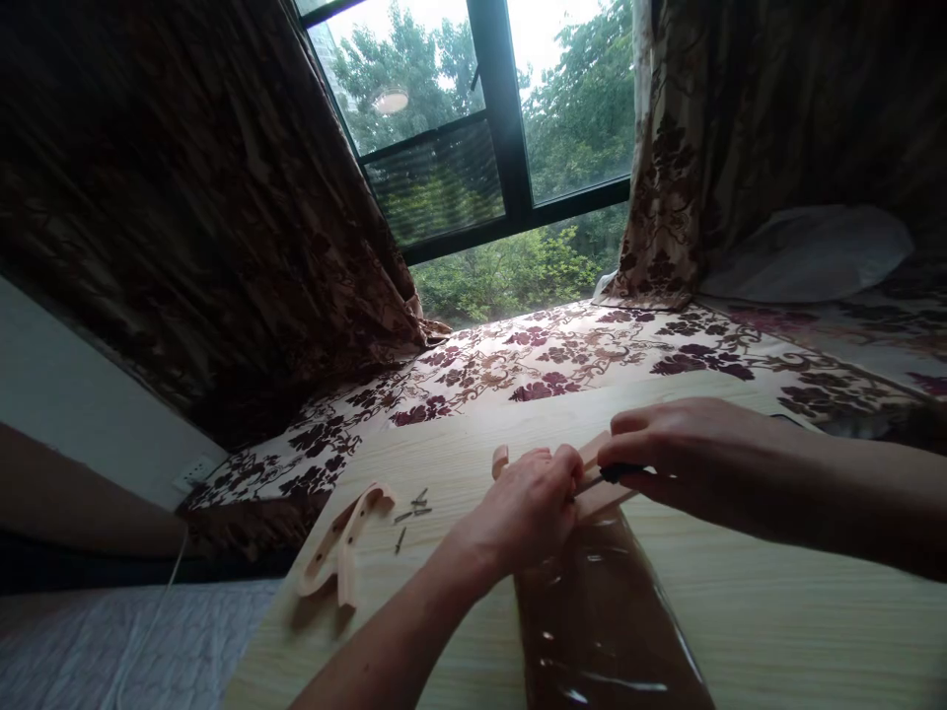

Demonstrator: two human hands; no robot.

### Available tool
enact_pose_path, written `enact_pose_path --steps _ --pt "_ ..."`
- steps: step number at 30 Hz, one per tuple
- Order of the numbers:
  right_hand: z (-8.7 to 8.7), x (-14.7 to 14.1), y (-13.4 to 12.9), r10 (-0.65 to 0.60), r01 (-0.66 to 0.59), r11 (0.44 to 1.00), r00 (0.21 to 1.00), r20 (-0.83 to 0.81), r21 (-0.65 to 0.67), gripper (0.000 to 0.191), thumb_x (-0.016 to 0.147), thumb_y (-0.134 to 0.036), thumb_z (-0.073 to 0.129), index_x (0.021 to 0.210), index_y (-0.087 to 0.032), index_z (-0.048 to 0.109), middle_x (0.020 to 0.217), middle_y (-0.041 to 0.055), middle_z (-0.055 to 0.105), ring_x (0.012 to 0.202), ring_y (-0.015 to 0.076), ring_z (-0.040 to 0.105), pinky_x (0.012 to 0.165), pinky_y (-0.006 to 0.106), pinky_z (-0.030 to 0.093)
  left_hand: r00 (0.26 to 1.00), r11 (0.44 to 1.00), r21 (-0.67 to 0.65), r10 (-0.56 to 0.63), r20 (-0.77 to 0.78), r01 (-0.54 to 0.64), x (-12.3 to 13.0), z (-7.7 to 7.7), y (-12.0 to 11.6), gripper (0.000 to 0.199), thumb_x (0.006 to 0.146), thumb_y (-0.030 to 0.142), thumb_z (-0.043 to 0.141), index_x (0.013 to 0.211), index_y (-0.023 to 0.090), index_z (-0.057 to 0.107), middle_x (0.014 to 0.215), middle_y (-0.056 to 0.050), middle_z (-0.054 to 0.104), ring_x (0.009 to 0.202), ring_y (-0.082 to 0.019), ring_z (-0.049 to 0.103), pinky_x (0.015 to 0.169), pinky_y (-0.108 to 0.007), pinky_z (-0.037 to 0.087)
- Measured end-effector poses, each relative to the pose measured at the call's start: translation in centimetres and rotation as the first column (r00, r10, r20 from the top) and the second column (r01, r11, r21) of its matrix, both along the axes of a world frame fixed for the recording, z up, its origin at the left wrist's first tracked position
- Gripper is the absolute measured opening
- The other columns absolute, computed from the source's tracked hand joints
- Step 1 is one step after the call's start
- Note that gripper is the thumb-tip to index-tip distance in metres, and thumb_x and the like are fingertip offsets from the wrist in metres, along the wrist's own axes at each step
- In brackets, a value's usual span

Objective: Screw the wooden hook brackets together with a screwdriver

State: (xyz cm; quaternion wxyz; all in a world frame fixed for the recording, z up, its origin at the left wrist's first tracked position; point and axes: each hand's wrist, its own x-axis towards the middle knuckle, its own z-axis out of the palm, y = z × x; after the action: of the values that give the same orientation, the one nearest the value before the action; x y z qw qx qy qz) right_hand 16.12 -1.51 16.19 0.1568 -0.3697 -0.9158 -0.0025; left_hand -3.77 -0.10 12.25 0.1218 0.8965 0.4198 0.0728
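Head view: the left hand [534, 505], fingers curled, grips the wood strip [599, 503] at the far end of the brown box [599, 621]; the right hand [662, 446] is closed around a dark-handled tool [623, 473]. The strip's long axis slants rightward from beneath the left hand, the nearer one, toward the right.

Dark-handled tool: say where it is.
In the head view, right of centre, the dark-handled tool sits in the right hand, its shaft pointing toward the left hand, near a wooden piece.
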Motion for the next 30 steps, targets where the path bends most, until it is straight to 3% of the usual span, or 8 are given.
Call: enact_pose_path --steps 6,12,19,30 --pt "0.6 -0.7 0.1 0.041 -0.031 0.994 0.995 0.093 -0.103 0.023 0.083 -0.007 0.053 0.084 -0.023 0.069 0.072 -0.0001 0.063 0.059 0.0136 0.057 0.051 0.025 0.028 1.000 1.000 0.024 -0.006 0.018 0.005 0.0 -0.2 0.0 0.016 0.079 0.012 0.048 0.090 0.023 0.045 0.086 0.000 0.062 0.087 -0.020 0.056 0.081 -0.041 0.042" --pt "0.9 -1.3 0.2 0.060 -0.046 0.992 0.992 0.111 -0.117 0.022 0.083 -0.006 0.052 0.082 -0.022 0.068 0.072 0.0001 0.062 0.059 0.0126 0.054 0.052 0.025 0.028 1.000 0.999 0.039 0.000 0.018 -0.001 -0.1 -0.4 0.0 0.014 0.078 0.013 0.047 0.088 0.023 0.044 0.085 0.000 0.061 0.087 -0.022 0.056 0.086 -0.051 0.039" --pt "1.1 -1.7 0.1 0.051 -0.038 0.993 0.992 0.119 -0.110 0.026 0.082 -0.003 0.053 0.084 -0.023 0.071 0.070 -0.0009 0.060 0.059 0.0121 0.051 0.052 0.026 0.028 1.000 0.999 0.039 -0.013 0.014 0.012 -0.3 -0.7 0.3 0.015 0.079 0.013 0.049 0.090 0.023 0.045 0.087 -0.001 0.060 0.087 -0.022 0.057 0.082 -0.042 0.042" --pt "1.2 -1.8 0.3 0.110 -0.090 0.985 0.984 0.141 -0.145 0.024 0.083 -0.005 0.050 0.082 -0.020 0.068 0.071 0.0005 0.058 0.058 0.0122 0.049 0.052 0.025 0.028 1.000 0.999 0.033 -0.028 0.012 0.027 -0.4 -0.8 0.6 0.014 0.079 0.016 0.051 0.090 0.023 0.046 0.087 -0.001 0.060 0.086 -0.021 0.057 0.079 -0.038 0.043"
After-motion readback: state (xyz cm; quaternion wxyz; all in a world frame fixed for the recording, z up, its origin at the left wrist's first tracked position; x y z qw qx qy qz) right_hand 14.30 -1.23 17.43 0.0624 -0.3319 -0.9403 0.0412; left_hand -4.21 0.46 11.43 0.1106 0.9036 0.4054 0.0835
